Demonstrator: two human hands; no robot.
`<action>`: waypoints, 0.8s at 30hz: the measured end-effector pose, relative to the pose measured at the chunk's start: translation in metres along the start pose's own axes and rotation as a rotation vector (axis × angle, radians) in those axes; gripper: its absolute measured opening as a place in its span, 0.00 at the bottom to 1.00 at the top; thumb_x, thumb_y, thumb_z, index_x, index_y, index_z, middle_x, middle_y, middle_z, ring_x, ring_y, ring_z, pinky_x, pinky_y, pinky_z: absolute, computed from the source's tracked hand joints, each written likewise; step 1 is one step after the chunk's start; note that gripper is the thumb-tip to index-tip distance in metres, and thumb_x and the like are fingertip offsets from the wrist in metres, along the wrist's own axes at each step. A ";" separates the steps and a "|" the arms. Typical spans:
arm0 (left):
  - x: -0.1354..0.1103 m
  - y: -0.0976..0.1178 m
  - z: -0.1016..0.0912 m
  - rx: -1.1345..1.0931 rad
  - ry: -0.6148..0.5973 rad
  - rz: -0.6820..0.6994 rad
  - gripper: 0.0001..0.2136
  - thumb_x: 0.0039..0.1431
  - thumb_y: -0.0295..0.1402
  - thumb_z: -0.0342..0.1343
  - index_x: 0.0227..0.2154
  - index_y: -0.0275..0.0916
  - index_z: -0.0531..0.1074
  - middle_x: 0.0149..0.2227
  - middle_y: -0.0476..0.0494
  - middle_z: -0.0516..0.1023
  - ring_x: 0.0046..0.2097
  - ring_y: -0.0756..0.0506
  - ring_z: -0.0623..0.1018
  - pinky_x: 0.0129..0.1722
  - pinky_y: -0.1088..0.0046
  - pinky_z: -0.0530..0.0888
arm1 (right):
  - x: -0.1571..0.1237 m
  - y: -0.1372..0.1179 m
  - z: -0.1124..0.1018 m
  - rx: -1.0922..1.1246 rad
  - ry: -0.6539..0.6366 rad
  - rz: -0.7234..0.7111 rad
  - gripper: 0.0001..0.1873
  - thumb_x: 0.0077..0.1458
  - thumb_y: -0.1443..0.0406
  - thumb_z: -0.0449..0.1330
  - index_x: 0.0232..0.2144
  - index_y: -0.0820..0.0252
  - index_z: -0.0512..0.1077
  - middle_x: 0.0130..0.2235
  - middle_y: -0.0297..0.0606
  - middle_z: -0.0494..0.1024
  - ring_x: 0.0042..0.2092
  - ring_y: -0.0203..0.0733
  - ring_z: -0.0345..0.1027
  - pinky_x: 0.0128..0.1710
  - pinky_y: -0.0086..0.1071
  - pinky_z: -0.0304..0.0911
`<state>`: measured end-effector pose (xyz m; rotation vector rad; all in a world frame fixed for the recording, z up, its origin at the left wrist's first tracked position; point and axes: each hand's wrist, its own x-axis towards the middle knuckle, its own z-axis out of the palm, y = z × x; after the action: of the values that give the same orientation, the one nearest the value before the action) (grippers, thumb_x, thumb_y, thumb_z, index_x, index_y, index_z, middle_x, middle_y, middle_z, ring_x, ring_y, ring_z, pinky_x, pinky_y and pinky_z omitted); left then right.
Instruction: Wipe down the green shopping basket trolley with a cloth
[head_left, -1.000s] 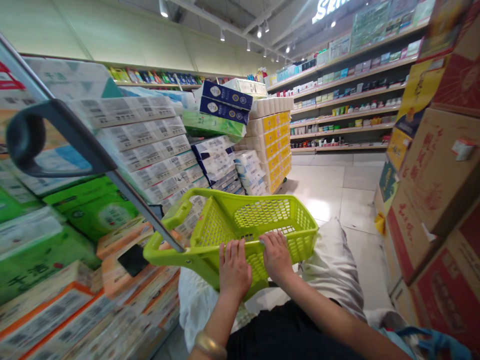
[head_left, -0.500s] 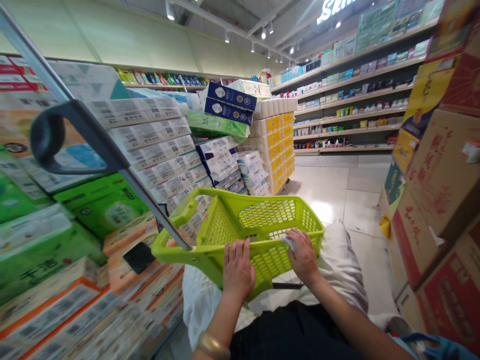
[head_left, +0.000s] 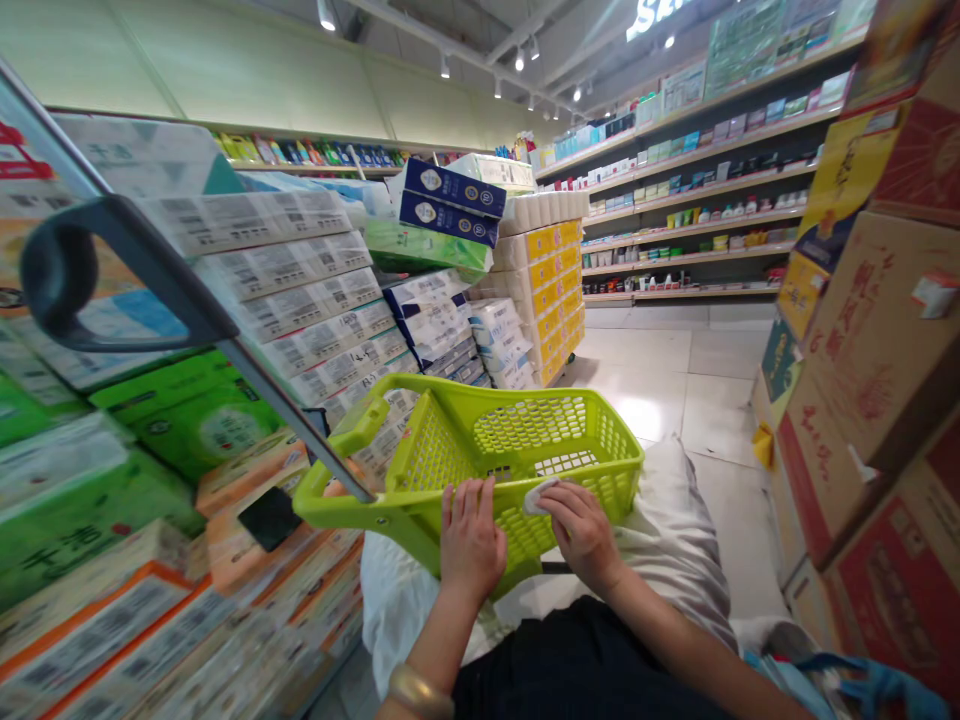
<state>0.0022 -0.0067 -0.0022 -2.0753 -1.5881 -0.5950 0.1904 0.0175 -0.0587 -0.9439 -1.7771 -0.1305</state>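
Note:
A lime-green shopping basket (head_left: 450, 520) with a perforated body and a raised grey handle (head_left: 135, 270) stands in front of me on white bulging material. My left hand (head_left: 472, 540) grips the basket's near rim, its fingers hooked over the top edge. In my right hand (head_left: 581, 530) a folded white wipe (head_left: 538, 495) is pinched between thumb and fingers, pressed against the near rim towards its middle. The part of the wipe under my fingers is hidden. Inside, the basket floor shows through its slots.
On the left rise stacks of packaged tissue (head_left: 292, 265), with a dark phone-like slab (head_left: 270, 518) on an orange pack. Cardboard cartons (head_left: 877, 340) line the right side. Stocked shelves (head_left: 690, 200) stand at the back beyond a tiled floor (head_left: 660, 360).
My right hand has slid left along the near rim with the wipe, closer to my left hand. The left hand keeps its hold. The view has shifted slightly.

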 end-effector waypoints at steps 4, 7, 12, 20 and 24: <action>0.000 -0.002 -0.001 -0.012 -0.007 0.015 0.29 0.48 0.26 0.52 0.57 0.37 0.63 0.52 0.39 0.72 0.58 0.39 0.66 0.66 0.56 0.52 | -0.002 0.009 -0.007 -0.034 -0.005 -0.001 0.19 0.58 0.74 0.49 0.43 0.54 0.76 0.44 0.37 0.79 0.50 0.41 0.69 0.53 0.39 0.62; 0.001 -0.003 -0.003 -0.020 -0.014 0.024 0.29 0.48 0.26 0.53 0.58 0.37 0.63 0.52 0.39 0.72 0.58 0.39 0.67 0.66 0.57 0.52 | -0.012 0.033 -0.019 -0.086 0.076 0.053 0.17 0.58 0.74 0.49 0.40 0.56 0.76 0.43 0.38 0.79 0.50 0.42 0.69 0.53 0.41 0.62; 0.002 -0.001 -0.004 -0.034 -0.028 0.019 0.29 0.49 0.27 0.53 0.58 0.37 0.63 0.52 0.39 0.71 0.58 0.39 0.66 0.66 0.56 0.53 | -0.015 0.044 -0.023 -0.130 0.171 0.159 0.15 0.57 0.72 0.50 0.39 0.58 0.75 0.41 0.39 0.79 0.48 0.44 0.70 0.52 0.42 0.62; 0.003 -0.002 -0.002 -0.021 -0.020 0.019 0.29 0.47 0.26 0.53 0.57 0.36 0.63 0.52 0.38 0.71 0.58 0.39 0.66 0.66 0.56 0.53 | 0.028 -0.030 0.018 0.048 -0.055 0.012 0.16 0.56 0.73 0.53 0.41 0.53 0.76 0.40 0.34 0.81 0.43 0.39 0.71 0.47 0.33 0.62; 0.004 -0.002 -0.008 -0.018 -0.042 0.041 0.29 0.48 0.26 0.53 0.57 0.36 0.63 0.53 0.38 0.71 0.58 0.39 0.66 0.65 0.56 0.54 | 0.028 -0.025 0.013 0.041 -0.059 -0.025 0.15 0.56 0.73 0.54 0.40 0.52 0.76 0.39 0.33 0.81 0.42 0.38 0.71 0.47 0.33 0.59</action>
<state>0.0012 -0.0081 0.0072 -2.1417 -1.5649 -0.5562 0.1613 0.0222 -0.0318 -0.9046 -1.8393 -0.0827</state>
